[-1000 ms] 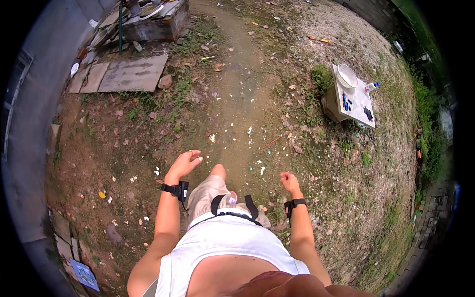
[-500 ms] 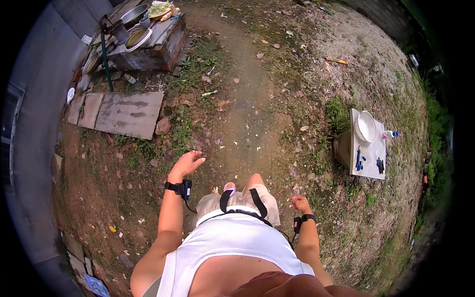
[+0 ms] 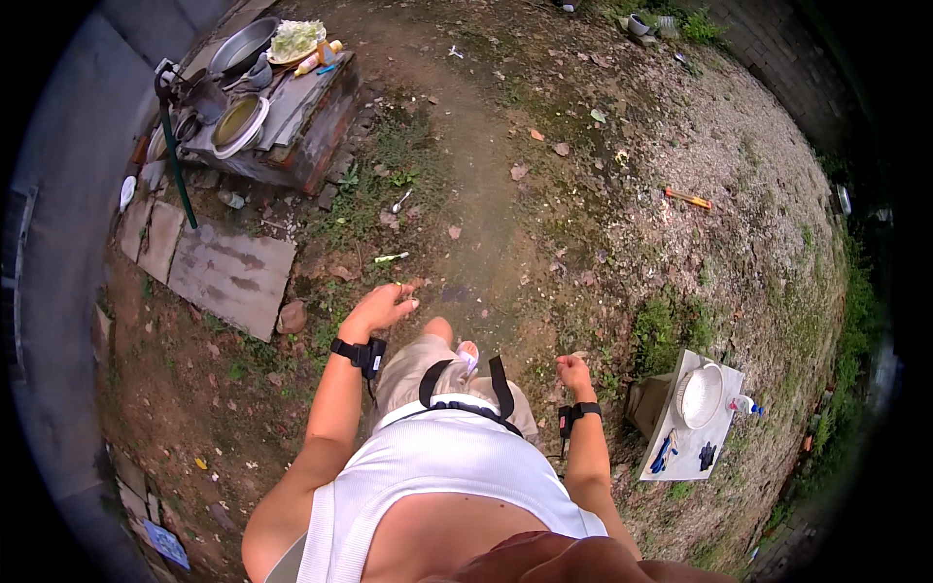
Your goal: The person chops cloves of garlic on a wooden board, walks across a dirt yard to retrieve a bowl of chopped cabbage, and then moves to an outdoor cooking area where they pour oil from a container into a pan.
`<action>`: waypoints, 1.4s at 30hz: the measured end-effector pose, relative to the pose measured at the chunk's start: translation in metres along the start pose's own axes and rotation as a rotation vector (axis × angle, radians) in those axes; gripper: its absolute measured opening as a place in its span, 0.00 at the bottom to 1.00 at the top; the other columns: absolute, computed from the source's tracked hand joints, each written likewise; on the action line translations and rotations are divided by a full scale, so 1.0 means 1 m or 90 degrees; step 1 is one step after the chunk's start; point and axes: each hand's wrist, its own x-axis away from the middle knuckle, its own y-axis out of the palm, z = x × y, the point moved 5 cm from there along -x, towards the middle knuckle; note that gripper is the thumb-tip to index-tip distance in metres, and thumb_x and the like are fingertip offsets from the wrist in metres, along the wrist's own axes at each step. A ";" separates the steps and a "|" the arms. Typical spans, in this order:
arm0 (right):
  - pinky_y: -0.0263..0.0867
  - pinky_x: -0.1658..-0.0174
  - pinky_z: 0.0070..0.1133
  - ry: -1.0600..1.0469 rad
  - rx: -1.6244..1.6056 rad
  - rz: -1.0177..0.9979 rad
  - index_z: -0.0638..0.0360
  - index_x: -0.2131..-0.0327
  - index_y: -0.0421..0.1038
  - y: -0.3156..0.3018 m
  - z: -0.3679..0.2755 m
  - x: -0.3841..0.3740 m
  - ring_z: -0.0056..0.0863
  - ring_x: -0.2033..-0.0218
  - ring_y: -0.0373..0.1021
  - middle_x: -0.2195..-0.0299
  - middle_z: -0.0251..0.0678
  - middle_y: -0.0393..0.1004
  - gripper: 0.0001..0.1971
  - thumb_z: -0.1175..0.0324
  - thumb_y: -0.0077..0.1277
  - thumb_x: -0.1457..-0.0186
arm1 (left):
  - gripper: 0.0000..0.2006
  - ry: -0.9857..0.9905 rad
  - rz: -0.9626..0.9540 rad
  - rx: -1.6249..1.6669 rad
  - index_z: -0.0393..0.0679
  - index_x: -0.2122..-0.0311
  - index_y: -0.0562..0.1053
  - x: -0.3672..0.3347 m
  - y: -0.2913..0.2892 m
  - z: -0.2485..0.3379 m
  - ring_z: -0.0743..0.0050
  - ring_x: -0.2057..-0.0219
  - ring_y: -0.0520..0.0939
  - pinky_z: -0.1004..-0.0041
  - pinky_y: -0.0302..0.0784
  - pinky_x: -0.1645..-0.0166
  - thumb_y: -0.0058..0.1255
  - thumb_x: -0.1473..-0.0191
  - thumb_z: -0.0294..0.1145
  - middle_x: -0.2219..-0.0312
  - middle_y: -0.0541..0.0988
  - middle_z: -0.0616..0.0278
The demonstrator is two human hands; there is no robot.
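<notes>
My left hand (image 3: 382,309) hangs in the air ahead of my left hip, fingers stretched and apart, with nothing in it. Lower on the right, my right hand (image 3: 573,369) is held beside my thigh with its fingers curled in, and no object shows in it. Each wrist wears a black strap with a small black box. Neither hand touches anything; to the right of my right hand stands a low stand with a pale top (image 3: 724,442). On it are a round white basket (image 3: 700,396), a blue-handled tool (image 3: 664,453) and dark gloves (image 3: 707,456). A white bottle (image 3: 744,404) is at its far edge.
At the far left, a brick-sided platform (image 3: 309,165) bears a metal basin (image 3: 222,64), a plate of chopped greens (image 3: 297,41) and bowls. A green pole (image 3: 176,165) and a stone slab (image 3: 231,277) are near it. An orange stick-like object (image 3: 688,198) lies on the gravel.
I have stepped forward: the slab and the stand with the basket sit lower in view, nearer to me. My right hand has shifted slightly left and up in view. Both hands keep their shape.
</notes>
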 end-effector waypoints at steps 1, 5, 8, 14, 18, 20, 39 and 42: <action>0.68 0.67 0.21 -0.059 -0.102 -0.006 0.62 0.61 0.76 -0.021 -0.061 -0.043 0.19 0.72 0.72 0.73 0.33 0.77 0.11 0.68 0.52 0.46 | 0.23 0.003 0.040 0.089 0.35 0.48 0.71 -0.028 -0.017 0.022 0.56 0.51 0.78 0.64 0.73 0.47 0.52 0.43 0.40 0.53 0.78 0.47; 0.67 0.62 0.19 -0.304 -0.340 -0.096 0.62 0.57 0.74 -0.075 -0.329 -0.164 0.18 0.68 0.70 0.69 0.31 0.77 0.12 0.71 0.51 0.44 | 0.21 0.028 0.140 0.309 0.34 0.48 0.71 -0.143 -0.070 0.039 0.64 0.51 0.78 0.68 0.73 0.47 0.52 0.42 0.36 0.54 0.78 0.51; 0.67 0.61 0.19 -0.417 -0.255 -0.133 0.62 0.56 0.74 -0.087 -0.459 -0.240 0.18 0.68 0.70 0.69 0.31 0.77 0.12 0.70 0.52 0.44 | 0.22 0.039 0.125 0.199 0.34 0.48 0.71 -0.232 -0.112 0.029 0.63 0.51 0.79 0.67 0.73 0.47 0.53 0.43 0.38 0.53 0.78 0.48; 0.69 0.60 0.24 -0.184 -0.012 -0.079 0.57 0.60 0.78 -0.109 -0.402 -0.476 0.26 0.66 0.76 0.68 0.41 0.80 0.13 0.64 0.54 0.49 | 0.25 -0.085 -0.021 -0.096 0.37 0.50 0.73 -0.415 -0.243 0.055 0.48 0.51 0.77 0.58 0.72 0.48 0.55 0.48 0.45 0.54 0.76 0.43; 0.65 0.75 0.25 0.108 -0.115 -0.121 0.61 0.64 0.75 -0.145 -0.319 -0.531 0.23 0.77 0.71 0.73 0.35 0.78 0.07 0.69 0.51 0.43 | 0.24 0.045 0.112 0.024 0.36 0.50 0.73 -0.518 -0.334 0.080 0.47 0.52 0.77 0.60 0.72 0.48 0.53 0.45 0.44 0.56 0.77 0.42; 0.63 0.79 0.24 0.209 -0.189 -0.141 0.60 0.65 0.74 -0.170 -0.300 -0.539 0.23 0.78 0.70 0.74 0.36 0.76 0.06 0.71 0.47 0.42 | 0.25 0.041 0.076 0.052 0.36 0.50 0.73 -0.578 -0.359 0.072 0.47 0.52 0.77 0.61 0.71 0.47 0.54 0.46 0.45 0.55 0.77 0.42; 0.69 0.60 0.24 -0.477 0.064 -0.204 0.62 0.57 0.74 -0.214 -1.173 -1.072 0.28 0.65 0.75 0.68 0.39 0.79 0.13 0.69 0.49 0.45 | 0.25 -0.120 0.209 0.119 0.34 0.50 0.73 -0.988 -0.744 -0.005 0.48 0.53 0.79 0.62 0.73 0.50 0.55 0.47 0.43 0.57 0.78 0.41; 0.70 0.59 0.26 -0.484 0.108 -0.331 0.58 0.57 0.75 -0.170 -1.257 -1.136 0.30 0.63 0.77 0.67 0.41 0.80 0.13 0.69 0.50 0.45 | 0.28 -0.229 0.138 0.135 0.35 0.50 0.73 -1.041 -0.807 -0.053 0.47 0.50 0.77 0.60 0.71 0.46 0.56 0.51 0.47 0.53 0.76 0.41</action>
